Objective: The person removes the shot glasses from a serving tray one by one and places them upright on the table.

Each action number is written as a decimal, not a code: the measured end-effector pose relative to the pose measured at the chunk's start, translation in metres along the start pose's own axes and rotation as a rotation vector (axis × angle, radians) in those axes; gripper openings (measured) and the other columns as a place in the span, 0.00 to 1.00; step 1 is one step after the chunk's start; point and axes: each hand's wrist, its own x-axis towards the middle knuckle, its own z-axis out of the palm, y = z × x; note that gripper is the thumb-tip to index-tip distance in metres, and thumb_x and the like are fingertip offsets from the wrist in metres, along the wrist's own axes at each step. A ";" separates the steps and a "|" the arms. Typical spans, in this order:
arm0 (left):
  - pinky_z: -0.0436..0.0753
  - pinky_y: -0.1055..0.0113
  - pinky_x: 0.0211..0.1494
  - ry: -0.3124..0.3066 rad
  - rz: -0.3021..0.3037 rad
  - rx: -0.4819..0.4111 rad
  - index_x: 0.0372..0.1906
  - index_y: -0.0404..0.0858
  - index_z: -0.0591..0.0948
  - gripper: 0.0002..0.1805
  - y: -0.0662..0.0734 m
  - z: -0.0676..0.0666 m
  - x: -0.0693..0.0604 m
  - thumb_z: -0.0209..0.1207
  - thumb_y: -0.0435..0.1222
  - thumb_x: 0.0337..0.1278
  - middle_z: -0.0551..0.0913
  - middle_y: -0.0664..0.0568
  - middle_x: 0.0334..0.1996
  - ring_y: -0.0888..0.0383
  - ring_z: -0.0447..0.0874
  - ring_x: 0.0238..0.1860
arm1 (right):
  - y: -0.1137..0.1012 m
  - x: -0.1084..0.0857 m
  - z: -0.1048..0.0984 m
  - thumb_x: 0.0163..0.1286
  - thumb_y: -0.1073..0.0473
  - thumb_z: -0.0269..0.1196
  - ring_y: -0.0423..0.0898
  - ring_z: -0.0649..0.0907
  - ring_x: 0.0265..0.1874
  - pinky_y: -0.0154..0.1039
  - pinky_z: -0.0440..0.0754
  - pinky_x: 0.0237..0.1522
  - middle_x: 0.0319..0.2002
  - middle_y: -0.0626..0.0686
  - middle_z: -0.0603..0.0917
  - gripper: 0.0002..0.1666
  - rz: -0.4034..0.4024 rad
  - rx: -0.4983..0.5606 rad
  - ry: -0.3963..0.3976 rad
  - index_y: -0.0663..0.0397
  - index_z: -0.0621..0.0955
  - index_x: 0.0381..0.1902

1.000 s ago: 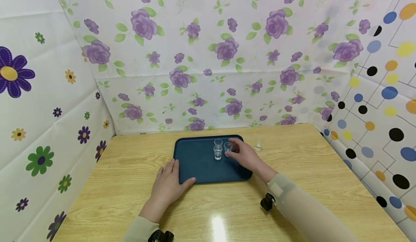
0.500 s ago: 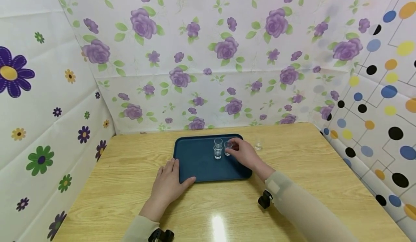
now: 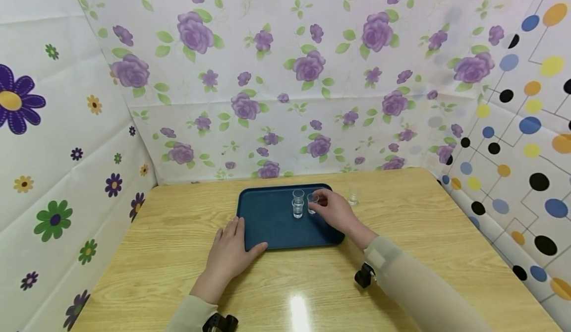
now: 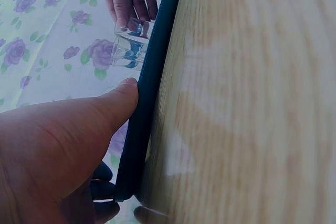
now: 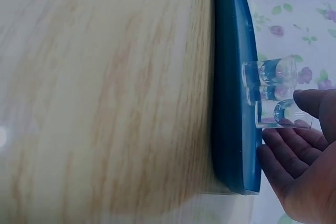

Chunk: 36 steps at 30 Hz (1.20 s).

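Near the back right of a dark blue tray point(image 3: 276, 233), my right hand point(image 3: 336, 213) pinches a small clear shot glass point(image 3: 312, 208) between thumb and fingers. That glass point(image 5: 283, 114) is upright, its base at tray level in the right wrist view. Just left of it are two more clear shot glasses point(image 3: 297, 207), one in front of the other. My left hand point(image 3: 229, 252) rests at the tray's front left corner, fingers stretched along the left side. Its thumb point(image 4: 123, 95) lies against the front rim in the left wrist view.
Another clear glass point(image 3: 353, 198) stands on the wooden table point(image 3: 392, 213), right of the tray. Patterned cloth walls point(image 3: 285, 124) close off the back and both sides. A black wrist camera point(image 3: 365, 275) sits under the right sleeve.
The right thumb and fingers have drawn in around the shot glass since one second ago. In the last half second the hands have hardly moved; the whole view shifts slightly.
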 end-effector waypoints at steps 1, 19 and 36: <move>0.52 0.34 0.87 0.002 0.001 0.001 0.86 0.25 0.60 0.61 0.000 0.000 0.000 0.65 0.67 0.71 0.60 0.29 0.85 0.32 0.58 0.85 | -0.001 0.000 -0.001 0.80 0.50 0.72 0.51 0.89 0.54 0.53 0.89 0.57 0.54 0.52 0.90 0.21 -0.003 -0.002 0.002 0.53 0.86 0.63; 0.54 0.34 0.87 0.011 0.006 0.009 0.85 0.24 0.62 0.60 0.004 -0.005 -0.001 0.65 0.68 0.71 0.62 0.29 0.84 0.32 0.60 0.84 | -0.010 -0.012 -0.022 0.80 0.49 0.72 0.50 0.89 0.55 0.52 0.89 0.58 0.55 0.50 0.90 0.20 -0.018 0.041 -0.004 0.49 0.86 0.63; 0.51 0.33 0.87 0.004 -0.012 0.001 0.85 0.23 0.61 0.61 0.001 -0.002 -0.001 0.65 0.68 0.71 0.60 0.30 0.85 0.33 0.58 0.85 | 0.000 -0.030 -0.050 0.81 0.49 0.71 0.50 0.90 0.53 0.53 0.90 0.56 0.53 0.51 0.90 0.20 -0.051 0.019 0.004 0.51 0.86 0.64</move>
